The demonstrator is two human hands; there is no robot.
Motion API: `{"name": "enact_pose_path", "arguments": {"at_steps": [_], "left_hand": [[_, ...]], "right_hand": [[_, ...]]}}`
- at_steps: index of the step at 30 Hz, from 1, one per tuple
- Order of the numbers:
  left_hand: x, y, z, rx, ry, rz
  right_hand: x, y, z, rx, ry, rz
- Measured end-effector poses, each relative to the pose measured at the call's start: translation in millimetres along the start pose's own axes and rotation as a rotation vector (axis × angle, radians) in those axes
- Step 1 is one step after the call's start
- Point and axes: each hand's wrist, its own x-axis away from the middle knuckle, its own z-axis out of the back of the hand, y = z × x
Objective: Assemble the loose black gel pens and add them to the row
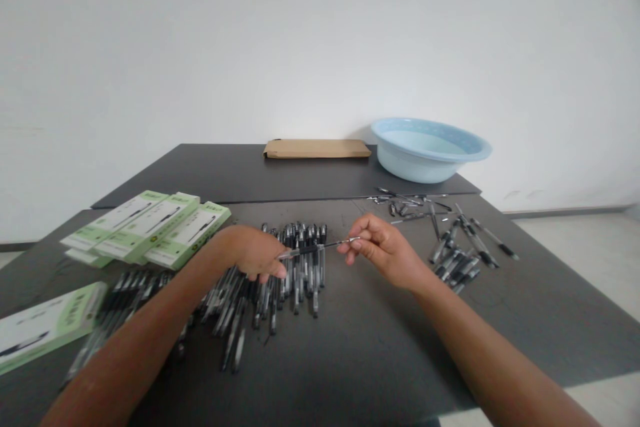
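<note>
A clear pen barrel with a black grip (309, 249) is pinched at its rear end by my left hand (257, 255), held nearly level. From its front sticks out a thin pen refill (336, 243), whose tip is between the thumb and fingers of my right hand (383, 250). Under and around my left hand lies a wide pile of capped gel pens (315, 280), laid roughly side by side. To the right of my right hand are a small heap of pen parts (457, 267) with black grips and a scatter of thin loose pieces (400, 200).
Several green-and-white pen boxes (150, 220) lie stacked at the left, with another box (55, 323) nearer me. A light blue basin (425, 163) stands at the back right. Flat brown cardboard (317, 148) lies by the wall on the dark table (360, 360).
</note>
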Motion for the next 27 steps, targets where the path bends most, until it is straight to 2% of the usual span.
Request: {"name": "enact_pose_path", "arguments": {"at_steps": [27], "left_hand": [[-5, 7, -2.7, -0.03, -0.033, 0.054]], "right_hand": [[1, 6, -13, 0.26, -0.035, 0.076]]}}
